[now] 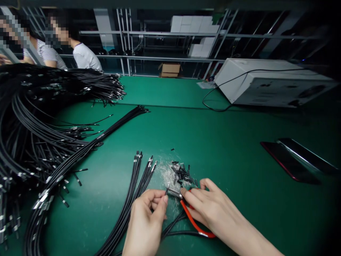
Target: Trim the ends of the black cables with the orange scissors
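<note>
My left hand (pixel 149 217) pinches a black cable (pixel 167 190) close to its stripped, pale end. In my right hand (pixel 206 204) is a pair of scissors with red handles (pixel 192 219); the metal blades point left, at the cable end. Whether the blades touch the cable I cannot tell. Just beyond the hands lies a pile of short black offcuts (pixel 183 173), mixed with fine whitish strands (pixel 166 174). To the left of my left hand runs a bundle of black cables (pixel 130 193) with metal-banded ends. More cable passes beneath both hands.
A large heap of black cables (pixel 39 106) fills the left of the green table (pixel 226 149). One longer bundle (pixel 98 137) curves out of it. A dark phone-like slab (pixel 287 161) lies at right, a white metal box (pixel 269 83) behind. Two people (pixel 85 57) sit at far left.
</note>
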`<state>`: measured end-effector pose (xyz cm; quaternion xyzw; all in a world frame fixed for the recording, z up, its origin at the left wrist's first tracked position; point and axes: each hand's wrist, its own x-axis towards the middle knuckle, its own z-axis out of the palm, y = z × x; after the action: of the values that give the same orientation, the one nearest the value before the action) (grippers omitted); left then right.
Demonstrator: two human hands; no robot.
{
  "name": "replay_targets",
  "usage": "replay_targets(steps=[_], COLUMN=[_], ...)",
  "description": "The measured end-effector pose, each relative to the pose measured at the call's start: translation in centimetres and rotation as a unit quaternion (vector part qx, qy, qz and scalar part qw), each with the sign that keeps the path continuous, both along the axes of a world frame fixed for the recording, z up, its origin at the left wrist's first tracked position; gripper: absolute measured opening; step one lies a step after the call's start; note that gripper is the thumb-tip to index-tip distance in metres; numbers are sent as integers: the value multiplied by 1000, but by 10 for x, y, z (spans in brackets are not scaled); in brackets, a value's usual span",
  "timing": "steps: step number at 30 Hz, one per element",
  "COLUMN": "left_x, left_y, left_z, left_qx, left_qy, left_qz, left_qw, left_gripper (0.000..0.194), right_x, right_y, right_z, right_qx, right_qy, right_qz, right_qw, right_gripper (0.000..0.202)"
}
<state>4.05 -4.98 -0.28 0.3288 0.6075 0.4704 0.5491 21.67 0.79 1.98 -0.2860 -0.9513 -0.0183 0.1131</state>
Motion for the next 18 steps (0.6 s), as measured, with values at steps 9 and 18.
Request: replay_targets(steps=[9,18], left_x=[1,-5], left_y=[-1,-2], left_z=[-3,5], left_qx=[7,19], left_qy=[86,61], left_qz=[-40,-22], left_qw=[995,998], left_gripper=[37,33], right_x=[2,14], right_y=[-2,13], right_z=[3,9], right_qx=[-42,-197], right_qy=[-18,169], right_qz=[-14,-204], right_qw=[999,944], right_gripper=[26,25])
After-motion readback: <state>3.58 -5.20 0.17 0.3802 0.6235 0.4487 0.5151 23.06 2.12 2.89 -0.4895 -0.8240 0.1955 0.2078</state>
